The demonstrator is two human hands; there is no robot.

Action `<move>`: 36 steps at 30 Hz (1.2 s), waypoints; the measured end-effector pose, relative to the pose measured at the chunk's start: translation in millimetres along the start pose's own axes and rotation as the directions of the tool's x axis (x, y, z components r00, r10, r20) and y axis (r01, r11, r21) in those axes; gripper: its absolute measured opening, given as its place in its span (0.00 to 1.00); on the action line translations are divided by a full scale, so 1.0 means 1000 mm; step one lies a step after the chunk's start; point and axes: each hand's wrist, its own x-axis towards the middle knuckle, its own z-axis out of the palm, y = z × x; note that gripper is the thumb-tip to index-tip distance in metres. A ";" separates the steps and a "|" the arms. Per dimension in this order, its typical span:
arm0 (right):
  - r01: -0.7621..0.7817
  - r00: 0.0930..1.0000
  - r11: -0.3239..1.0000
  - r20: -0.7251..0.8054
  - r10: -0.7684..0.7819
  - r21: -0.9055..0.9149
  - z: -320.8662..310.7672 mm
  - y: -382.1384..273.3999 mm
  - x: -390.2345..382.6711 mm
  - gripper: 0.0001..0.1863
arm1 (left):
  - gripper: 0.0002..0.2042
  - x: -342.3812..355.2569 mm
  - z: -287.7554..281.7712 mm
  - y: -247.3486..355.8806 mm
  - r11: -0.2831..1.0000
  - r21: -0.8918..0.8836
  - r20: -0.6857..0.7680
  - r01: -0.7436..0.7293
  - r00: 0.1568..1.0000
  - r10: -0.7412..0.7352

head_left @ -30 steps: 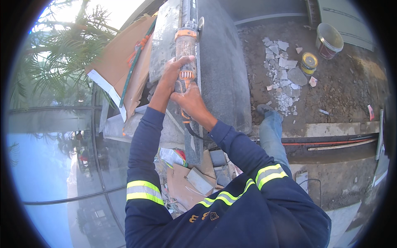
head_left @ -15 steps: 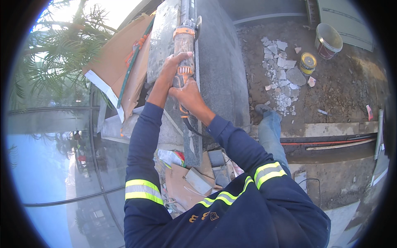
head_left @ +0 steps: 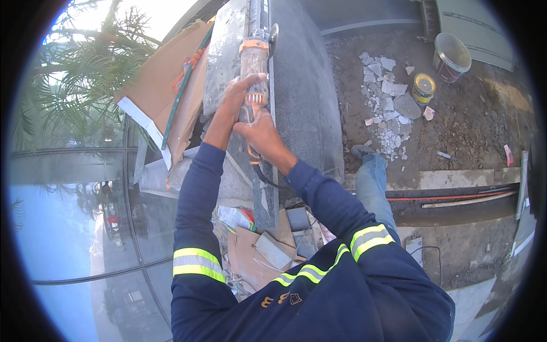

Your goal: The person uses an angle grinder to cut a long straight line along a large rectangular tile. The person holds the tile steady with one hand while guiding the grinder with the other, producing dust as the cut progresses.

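Hands (head_left: 263,134) tight around grinder (head_left: 253,61) over narrow slab (head_left: 265,210), cardboard (head_left: 149,71) left, pale shards (head_left: 395,89) and bucket (head_left: 445,67) right.

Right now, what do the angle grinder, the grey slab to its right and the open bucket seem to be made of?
Angle grinder: probably hard plastic housing, dusty and matte with orange trim; its front end looks metal, being grey and shiny.
Grey slab: likely stone, matte; fine speckling suggests granite, but dust leaves that open.
Open bucket: apparently plastic, with a smooth pale wall and dirty inside.
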 end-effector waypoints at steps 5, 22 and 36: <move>0.027 0.999 0.999 -0.040 -0.028 -0.020 0.006 0.008 -0.014 0.21 | 0.24 -0.014 0.001 -0.001 1.000 0.017 0.000 -0.016 1.000 0.016; 0.017 0.997 0.999 -0.072 -0.020 -0.037 0.007 0.015 0.002 0.19 | 0.22 0.001 -0.002 -0.004 1.000 -0.014 -0.009 0.012 1.000 -0.013; 0.034 0.997 0.999 -0.063 -0.036 -0.041 0.007 0.014 -0.004 0.22 | 0.20 -0.009 0.002 -0.001 1.000 -0.025 -0.012 0.013 1.000 -0.013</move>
